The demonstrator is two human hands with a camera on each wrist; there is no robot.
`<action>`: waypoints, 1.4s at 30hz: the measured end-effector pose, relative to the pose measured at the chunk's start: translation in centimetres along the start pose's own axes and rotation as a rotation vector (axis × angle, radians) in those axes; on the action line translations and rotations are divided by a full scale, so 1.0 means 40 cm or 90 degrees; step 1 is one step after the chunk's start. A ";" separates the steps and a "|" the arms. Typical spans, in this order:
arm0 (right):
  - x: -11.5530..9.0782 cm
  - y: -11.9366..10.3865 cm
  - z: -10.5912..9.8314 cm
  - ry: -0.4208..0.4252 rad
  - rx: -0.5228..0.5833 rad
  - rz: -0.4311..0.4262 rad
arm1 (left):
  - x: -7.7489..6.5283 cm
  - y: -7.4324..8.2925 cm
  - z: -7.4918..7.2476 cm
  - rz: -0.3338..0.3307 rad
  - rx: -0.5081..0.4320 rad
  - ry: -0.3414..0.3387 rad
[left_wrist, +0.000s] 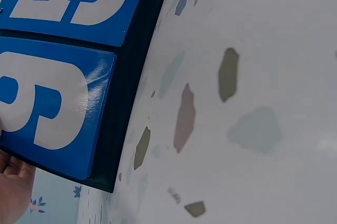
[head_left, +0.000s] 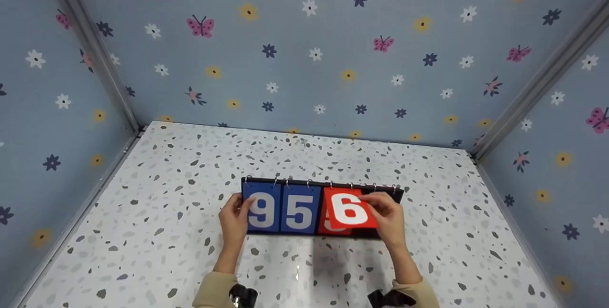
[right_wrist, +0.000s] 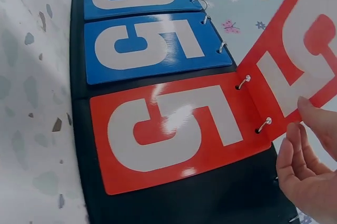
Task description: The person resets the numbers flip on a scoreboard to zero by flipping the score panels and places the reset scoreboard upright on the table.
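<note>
A black flip scoreboard (head_left: 366,233) carries number cards on metal rings. My left hand (head_left: 233,222) grips its left end, the thumb over the edge of the blue 9 card (head_left: 262,210) and the other fingers behind. Beside that card hangs a blue 5 card (head_left: 299,210). With thumb and fingertips my right hand (head_left: 390,220) pinches a red card (head_left: 349,209), lifted on its rings and showing a white 6 in the head view. Its other face shows a 5 in the right wrist view, where another red 5 card (right_wrist: 168,129) lies flat against the board.
The scoreboard is over a white speckled tabletop (head_left: 190,165). Blue panels with flowers and butterflies form a back wall (head_left: 304,89) and two side walls, joined by grey corner posts (head_left: 547,70). Bare rings (head_left: 395,187) show at the board's right end.
</note>
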State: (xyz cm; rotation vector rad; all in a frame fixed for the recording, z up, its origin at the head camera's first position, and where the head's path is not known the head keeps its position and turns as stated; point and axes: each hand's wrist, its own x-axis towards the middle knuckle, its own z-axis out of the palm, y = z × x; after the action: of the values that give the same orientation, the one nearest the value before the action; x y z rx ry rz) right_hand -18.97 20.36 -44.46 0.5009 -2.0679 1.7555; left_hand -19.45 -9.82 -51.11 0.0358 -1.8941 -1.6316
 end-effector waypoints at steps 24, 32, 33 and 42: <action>0.137 0.022 0.013 0.065 -0.200 -0.078 | 0.006 -0.090 0.010 -0.018 0.013 0.000; 0.170 0.071 0.012 0.045 -0.267 -0.054 | 0.003 -0.088 0.008 -0.017 0.020 0.005; 0.172 0.072 0.013 0.043 -0.275 -0.051 | 0.004 -0.088 0.008 -0.015 0.021 0.005; 0.187 0.081 0.015 0.026 -0.305 -0.009 | 0.004 -0.043 0.003 0.014 0.009 0.001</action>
State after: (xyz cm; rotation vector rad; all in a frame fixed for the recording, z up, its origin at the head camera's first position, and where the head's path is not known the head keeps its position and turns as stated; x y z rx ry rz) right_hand -27.11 20.07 -43.54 0.3287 -2.3409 1.1845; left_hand -20.27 -10.15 -52.60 0.0220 -1.8981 -1.6024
